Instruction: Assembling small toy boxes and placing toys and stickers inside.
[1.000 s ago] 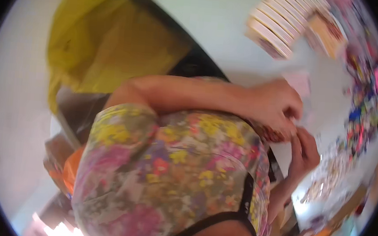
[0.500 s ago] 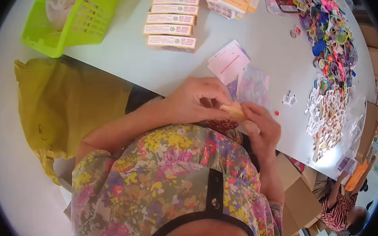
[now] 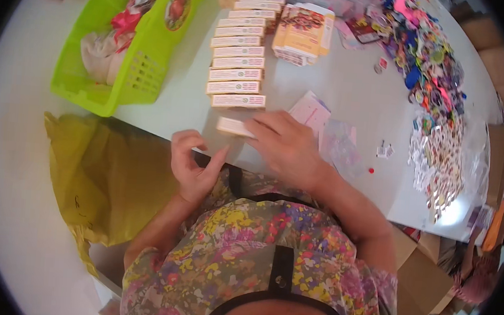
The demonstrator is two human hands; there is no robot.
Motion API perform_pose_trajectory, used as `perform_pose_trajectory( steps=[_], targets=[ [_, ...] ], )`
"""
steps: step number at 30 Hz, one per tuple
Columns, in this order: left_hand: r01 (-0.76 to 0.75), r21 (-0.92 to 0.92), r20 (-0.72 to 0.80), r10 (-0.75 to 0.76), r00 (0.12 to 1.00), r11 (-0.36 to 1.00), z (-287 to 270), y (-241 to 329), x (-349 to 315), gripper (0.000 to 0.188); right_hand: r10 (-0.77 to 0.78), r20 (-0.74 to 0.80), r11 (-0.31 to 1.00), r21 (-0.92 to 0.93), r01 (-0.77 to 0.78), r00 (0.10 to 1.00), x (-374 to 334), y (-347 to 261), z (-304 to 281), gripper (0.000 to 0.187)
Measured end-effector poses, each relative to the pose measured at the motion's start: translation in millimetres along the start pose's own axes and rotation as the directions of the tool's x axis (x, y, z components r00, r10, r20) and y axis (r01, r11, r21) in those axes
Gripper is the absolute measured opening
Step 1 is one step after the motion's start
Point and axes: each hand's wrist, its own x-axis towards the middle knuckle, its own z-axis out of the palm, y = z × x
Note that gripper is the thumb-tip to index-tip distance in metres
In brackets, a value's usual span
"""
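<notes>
My right hand [image 3: 286,142] grips a small carton [image 3: 231,126] by its right end, just below a row of like cartons [image 3: 236,73] on the white table [image 3: 340,84]. Those cartons stand side by side in a column running away from me, their printed narrow sides facing up. At the table's near edge my left hand [image 3: 189,164] is empty, with its thumb and fingers apart. Beyond my right hand lie a pink-and-white card [image 3: 311,110] and some clear plastic bags [image 3: 341,147]. A stack of flat yellow-orange cartons [image 3: 302,34] sits right of the column.
A lime-green basket [image 3: 145,84] holding cloth stands at the left. Below it hangs a yellow bag [image 3: 108,182]. Along the right edge lies a long heap of colourful trinkets [image 3: 428,59], ending in small white-and-brown pieces [image 3: 441,160]. Cardboard boxes [image 3: 417,277] stand lower right.
Both hands were together over a small yellow-orange carton at my front. Now they are apart; my right hand has carried a carton left to the column's near end, and my left hand has let go.
</notes>
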Motion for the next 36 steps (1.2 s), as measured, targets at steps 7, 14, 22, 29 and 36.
perform_pose_trajectory(
  steps=[7, 14, 22, 29, 36],
  targets=[
    [-0.209, 0.277, 0.223, 0.148, 0.963, 0.938, 13.5, -13.6, 22.9, 0.033, -0.199, -0.159, 0.953, -0.26, 0.154, 0.967, 28.4, 25.6, 17.0, 0.031],
    [-0.27, 0.298, 0.227, 0.206, 0.952, 0.916, 19.4, -12.8, 19.4, 0.029, 0.514, -0.418, 0.823, -0.007, -0.569, 0.749, 61.9, 132.0, -34.7, 0.035],
    [-0.293, 0.108, 0.312, 0.247, 0.917, 0.95, 15.5, 20.7, 16.4, 0.02, 0.624, -0.329, 0.775, 0.375, -0.508, 0.709, 49.3, 159.7, -37.5, 0.031],
    [-0.247, -0.112, 0.327, 0.27, 0.906, 0.963, 62.9, 48.8, 49.3, 0.018, 0.628, -0.311, 0.77, 0.381, -0.512, 0.713, 71.4, 160.7, -38.6, 0.023],
    [-0.25, -0.08, 0.312, 0.262, 0.913, 0.965, 61.2, 59.5, 63.0, 0.016, 0.518, -0.388, 0.849, 0.127, -0.513, 0.762, 65.7, 144.0, -60.7, 0.02]
  ],
)
